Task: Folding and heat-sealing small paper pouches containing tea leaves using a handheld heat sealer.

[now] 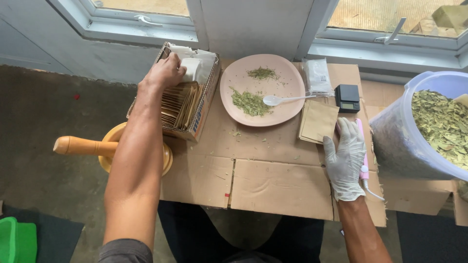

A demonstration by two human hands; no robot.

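My bare left hand (165, 72) reaches into an open cardboard box (202, 104) that holds several brown paper pouches (179, 103) and white packets (195, 65); its fingers close around a white packet at the box's far end. My right hand (345, 156), in a white glove, rests flat on the cardboard sheet (273, 180), its fingers spread over a pink tool with a white cord (363, 160). Just left of its fingertips lies a small stack of brown pouches (317, 122). A pink plate (243, 92) holds two heaps of dried green leaves and a white spoon (285, 100).
A small black scale (347, 97) and a clear bag of white packets (317, 75) lie beyond the pouches. A large plastic tub of dried leaves (429, 126) stands at right. A wooden mortar with pestle (92, 146) sits at left. Window frames run behind.
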